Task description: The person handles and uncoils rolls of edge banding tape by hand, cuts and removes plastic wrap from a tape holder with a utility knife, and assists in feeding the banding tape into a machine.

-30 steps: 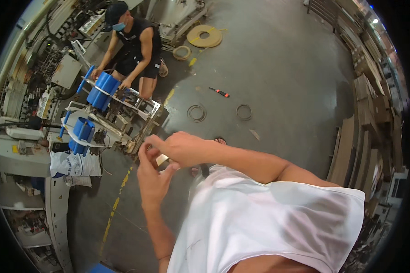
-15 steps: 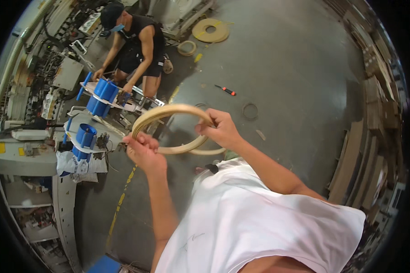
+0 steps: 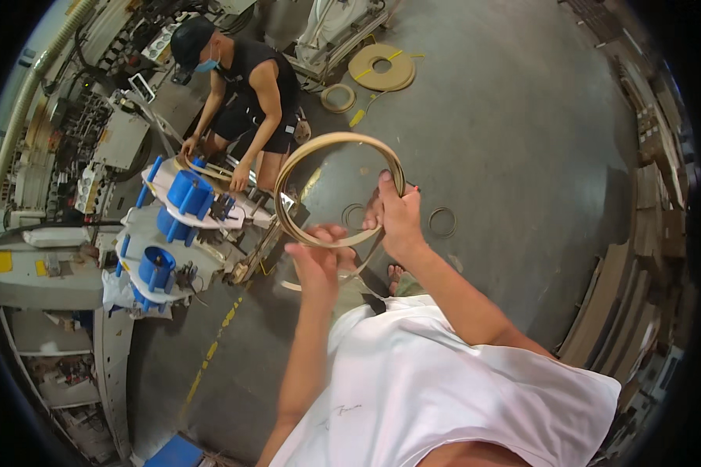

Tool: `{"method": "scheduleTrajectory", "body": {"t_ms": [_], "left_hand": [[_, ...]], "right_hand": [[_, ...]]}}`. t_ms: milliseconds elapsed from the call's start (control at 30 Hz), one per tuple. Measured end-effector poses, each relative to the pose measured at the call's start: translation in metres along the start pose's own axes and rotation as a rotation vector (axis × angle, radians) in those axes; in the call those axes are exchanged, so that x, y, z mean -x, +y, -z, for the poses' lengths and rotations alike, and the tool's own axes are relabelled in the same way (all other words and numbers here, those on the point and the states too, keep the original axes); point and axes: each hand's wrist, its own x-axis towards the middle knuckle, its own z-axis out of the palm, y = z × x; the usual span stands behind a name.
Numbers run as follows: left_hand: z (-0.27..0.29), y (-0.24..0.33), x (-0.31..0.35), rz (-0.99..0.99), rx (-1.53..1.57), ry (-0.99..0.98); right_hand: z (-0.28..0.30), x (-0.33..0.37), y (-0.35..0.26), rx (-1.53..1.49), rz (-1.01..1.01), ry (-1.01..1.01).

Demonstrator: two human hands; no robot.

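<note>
A pale wooden-looking coil of edge banding [image 3: 279, 187] is held up in front of my body as a narrow ring, its open middle facing me. On its right side, my right hand [image 3: 399, 218] is closed round the band, thumb up along the outer side. My left hand [image 3: 317, 257] curls at the lower edge, its fingers slightly smeared and partly hidden by the coil. Below my hands hangs a loose strip [image 3: 358, 269] of the same band, curving off to the left.
At the left, a co-worker crouches by a machine, hands near blue reels [image 3: 187, 194] carrying a pale strip. Further off lie a large cardboard-coloured roll [image 3: 382, 67] and a smaller coil [image 3: 338, 98]. A thin ring [image 3: 442, 222] lies on the floor; flat boards [image 3: 600, 303] lean at right.
The coil has turned from a tilted, flattened oval to a rounder, more upright ring. Both my hands have shifted right. At the reels, a pale strip now shows by the co-worker's hands.
</note>
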Motion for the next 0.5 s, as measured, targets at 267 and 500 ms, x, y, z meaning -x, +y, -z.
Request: {"method": "scheduleTrajectory", "body": {"t_ms": [267, 500], "left_hand": [[0.043, 0.075, -0.143, 0.188, -0.337, -0.161], [0.043, 0.097, -0.234, 0.282, -0.655, -0.206]], "right_hand": [[-0.065, -0.091, -0.058, 1.157, 0.297, -0.307], [-0.101, -0.158, -0.037, 1.117, 0.438, -0.165]]}}
